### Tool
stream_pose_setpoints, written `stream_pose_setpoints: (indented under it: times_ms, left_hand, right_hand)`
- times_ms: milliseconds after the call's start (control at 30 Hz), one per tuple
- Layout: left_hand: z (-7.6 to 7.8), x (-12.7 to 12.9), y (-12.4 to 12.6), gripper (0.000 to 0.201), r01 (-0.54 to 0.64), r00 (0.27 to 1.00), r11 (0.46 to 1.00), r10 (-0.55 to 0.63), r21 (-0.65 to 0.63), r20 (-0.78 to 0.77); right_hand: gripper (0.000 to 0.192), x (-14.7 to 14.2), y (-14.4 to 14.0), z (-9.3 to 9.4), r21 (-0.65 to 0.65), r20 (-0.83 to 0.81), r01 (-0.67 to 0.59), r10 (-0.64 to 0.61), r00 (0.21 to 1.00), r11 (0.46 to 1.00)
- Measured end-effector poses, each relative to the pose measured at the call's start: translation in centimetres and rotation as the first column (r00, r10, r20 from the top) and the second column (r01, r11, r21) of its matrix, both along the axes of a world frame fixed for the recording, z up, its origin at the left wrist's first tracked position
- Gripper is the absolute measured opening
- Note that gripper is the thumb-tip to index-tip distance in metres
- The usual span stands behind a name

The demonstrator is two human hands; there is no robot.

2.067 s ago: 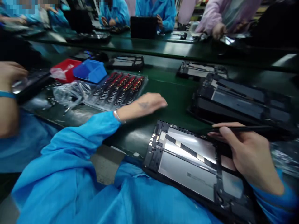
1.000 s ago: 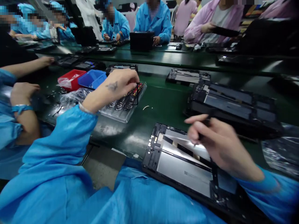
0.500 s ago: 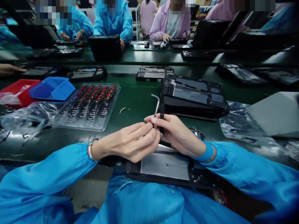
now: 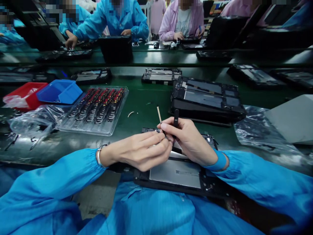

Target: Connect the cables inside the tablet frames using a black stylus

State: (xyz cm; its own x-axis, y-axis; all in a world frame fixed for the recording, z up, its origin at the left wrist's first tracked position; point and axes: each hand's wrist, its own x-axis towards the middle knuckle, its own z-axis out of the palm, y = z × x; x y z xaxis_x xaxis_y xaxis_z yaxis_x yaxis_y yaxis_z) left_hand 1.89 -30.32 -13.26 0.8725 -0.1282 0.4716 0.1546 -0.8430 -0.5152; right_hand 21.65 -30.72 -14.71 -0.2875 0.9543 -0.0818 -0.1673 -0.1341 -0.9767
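— Head view first: what are the fingers on?
— A thin pale strip, pinched where the two hands meet, its free end sticking up and tilted slightly left. The left hand is closed narrow, fingertips pressed together at the strip's base.
— And the other?
— The right hand grips a black stylus-like tool, held upright just beside the strip.
— Where is all this?
— Directly above an opened tablet lying at the near edge of the green bench, against the blue smock.
— Around it?
— A clear tray of small parts to the left, blue bin and red bin beyond it, a stack of tablet frames behind the hands, crumpled plastic bags on the right. Other people sit at the far bench.
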Motion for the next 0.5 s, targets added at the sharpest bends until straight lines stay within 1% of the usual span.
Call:
stream_pose_setpoints:
  times_ms: [33,67,133,200,233,300,367,433,500]
  left_hand:
    - [-0.02,-0.01,0.18,0.018,-0.021,0.998,0.999,0.023,-0.046,0.051]
    - [-0.04,-0.02,0.35,0.018,-0.070,0.991,0.994,0.079,-0.083,0.107]
    - [-0.01,-0.02,0.62,0.015,-0.222,0.953,0.968,0.241,-0.116,0.184]
    - [0.13,0.02,0.71,0.011,-0.355,0.911,0.926,0.373,-0.126,0.177]
    - [0.22,0.03,0.68,0.011,-0.392,0.896,0.909,0.412,-0.143,0.163]
    - [0.41,0.01,0.53,0.012,-0.432,0.878,0.881,0.459,-0.194,0.131]
    - [0.57,-0.07,0.31,0.014,-0.450,0.867,0.860,0.485,-0.240,0.112]
    - [0.68,-0.14,0.07,0.016,-0.452,0.868,0.853,0.488,-0.260,0.092]
    - [0.76,-0.12,-0.19,0.018,-0.456,0.872,0.851,0.485,-0.261,0.060]
  right_hand:
    - [0.026,-0.02,0.04,0.04,0.035,0.037,0.022,-0.024,0.999,0.999]
    - [0.025,-0.02,0.08,0.10,0.078,0.082,0.035,-0.041,0.996,0.996]
    - [0.020,0.04,0.12,0.22,0.202,0.189,0.028,-0.067,0.980,0.979]
    - [0.017,0.17,0.10,0.24,0.341,0.304,-0.009,-0.101,0.947,0.940]
    - [0.017,0.26,0.08,0.21,0.403,0.356,-0.025,-0.132,0.925,0.915]
    - [0.018,0.44,0.00,0.07,0.509,0.433,-0.048,-0.207,0.877,0.859]
    - [0.018,0.60,-0.08,-0.09,0.594,0.466,-0.085,-0.256,0.847,0.800]
    - [0.015,0.72,-0.15,-0.21,0.652,0.471,-0.131,-0.264,0.842,0.747]
    - [0.013,0.78,-0.19,-0.25,0.687,0.470,-0.167,-0.258,0.844,0.707]
